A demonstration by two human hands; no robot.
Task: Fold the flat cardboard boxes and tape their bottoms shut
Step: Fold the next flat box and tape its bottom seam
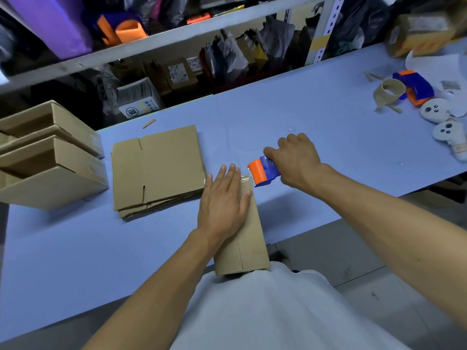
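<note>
Already some of the work looks done: at the far left of the bench (328, 117) sit the folded boxes (50, 157), stacked and lying on their sides, their open mouths dark and, as far as can be seen, holding nothing. Just right of them lies the stack of flat boxes (156, 170), several blanks deep and not yet opened, so I judge a good share of folding and taping is left. Near the middle, at the near edge of the bench and against the person's body, stands the box in hand (242, 238), folded up with its bottom flaps closed and facing upward. The left hand (222, 200) lies flat on those flaps, its grip released, fingers spread and pressing them down. A strip of clear tape (246, 179) shows at the far end of the box. Just beyond, the right hand (295, 160) has its grip clenched round the tape dispenser (262, 171), whose orange head meets the box's far edge. Taping of this bottom seems just begun, with the seam toward the person bare. Far right lie a second dispenser (414, 88), an empty tape core (389, 93) and two plush toys (442, 122).
</note>
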